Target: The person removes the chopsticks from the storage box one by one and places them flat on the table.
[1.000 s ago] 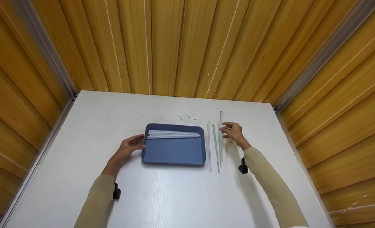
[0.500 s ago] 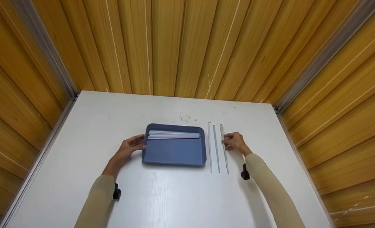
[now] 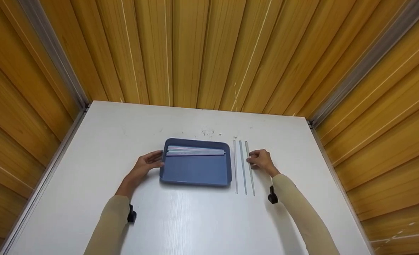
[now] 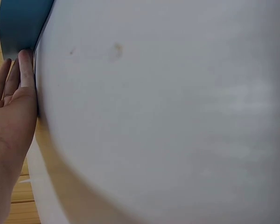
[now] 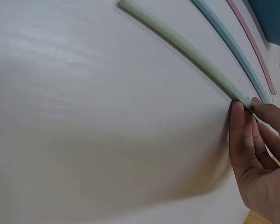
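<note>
A blue rectangular tray (image 3: 195, 173) lies on the white table with a bundle of straws (image 3: 195, 151) along its far side. My left hand (image 3: 142, 168) is at the tray's left end, its fairly straight fingers (image 4: 26, 70) against the outer wall in the left wrist view. Right of the tray, a pink straw (image 3: 235, 170), a blue straw (image 3: 243, 170) and a green straw (image 3: 252, 182) lie roughly side by side, pointing away from me. My right hand (image 3: 262, 161) pinches the green straw between thumb and fingertips, close over the table, as the right wrist view shows.
Small dark marks (image 3: 207, 133) dot the white table (image 3: 181, 219) behind the tray. Wood-patterned panels (image 3: 184, 53) close off the back and both sides, with grey metal rails (image 3: 53, 49) at the corners.
My right hand has drawn the green straw toward me and to the right, then lowered it into line with the pink and blue ones. My left hand has stayed at the tray.
</note>
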The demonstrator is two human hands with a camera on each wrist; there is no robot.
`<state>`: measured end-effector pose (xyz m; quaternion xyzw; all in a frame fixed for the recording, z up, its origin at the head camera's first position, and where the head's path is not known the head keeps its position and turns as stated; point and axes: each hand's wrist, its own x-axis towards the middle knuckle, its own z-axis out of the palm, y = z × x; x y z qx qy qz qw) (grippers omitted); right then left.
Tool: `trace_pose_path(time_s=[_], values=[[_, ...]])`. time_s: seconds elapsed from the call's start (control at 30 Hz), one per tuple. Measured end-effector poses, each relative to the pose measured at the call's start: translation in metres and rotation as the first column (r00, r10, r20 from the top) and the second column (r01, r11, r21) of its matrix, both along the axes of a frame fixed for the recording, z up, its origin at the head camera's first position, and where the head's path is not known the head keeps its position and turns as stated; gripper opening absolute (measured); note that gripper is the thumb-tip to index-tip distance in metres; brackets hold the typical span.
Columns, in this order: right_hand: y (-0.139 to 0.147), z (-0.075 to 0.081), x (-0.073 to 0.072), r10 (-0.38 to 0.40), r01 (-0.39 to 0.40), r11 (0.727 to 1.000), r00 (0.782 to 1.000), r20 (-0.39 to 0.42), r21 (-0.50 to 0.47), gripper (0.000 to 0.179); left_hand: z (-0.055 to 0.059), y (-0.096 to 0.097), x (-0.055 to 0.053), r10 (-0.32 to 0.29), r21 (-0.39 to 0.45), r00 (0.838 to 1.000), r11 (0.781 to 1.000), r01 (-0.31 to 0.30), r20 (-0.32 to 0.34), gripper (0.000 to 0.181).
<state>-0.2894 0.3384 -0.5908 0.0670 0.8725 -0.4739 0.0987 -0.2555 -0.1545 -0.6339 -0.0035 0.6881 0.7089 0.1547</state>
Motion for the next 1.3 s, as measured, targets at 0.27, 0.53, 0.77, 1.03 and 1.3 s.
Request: trace_pose_path(time_s=[0.27,0.53,0.77,1.03,1.3], values=[[0.004,-0.003,0.003,-0.062,0.062,0.998,0.998,-0.009,-0.007,0.034,0.003,0.002,-0.002,-0.017,-0.003,1.0,1.0,0.017,-0.013,0.069],[0.004,0.015,0.0,-0.033,0.039,0.995,0.997,-0.072,0.089,0.029,0.003,0.0,-0.001,-0.02,-0.003,0.999,1.0,0.02,-0.03,0.069],[-0.022,0.063,-0.014,0.137,-0.113,0.983,0.977,-0.163,0.145,0.028,0.003,-0.004,0.003,-0.02,0.03,1.0,0.999,0.021,-0.022,0.07],[-0.072,0.092,-0.035,0.223,-0.203,0.972,0.955,-0.194,0.12,0.026,0.001,-0.004,0.002,-0.026,0.011,0.999,1.0,0.027,-0.024,0.07],[-0.128,0.09,-0.041,0.336,-0.318,0.94,0.922,-0.189,0.12,0.023,0.0,-0.001,0.001,-0.01,-0.013,1.0,1.0,0.01,-0.012,0.069]])
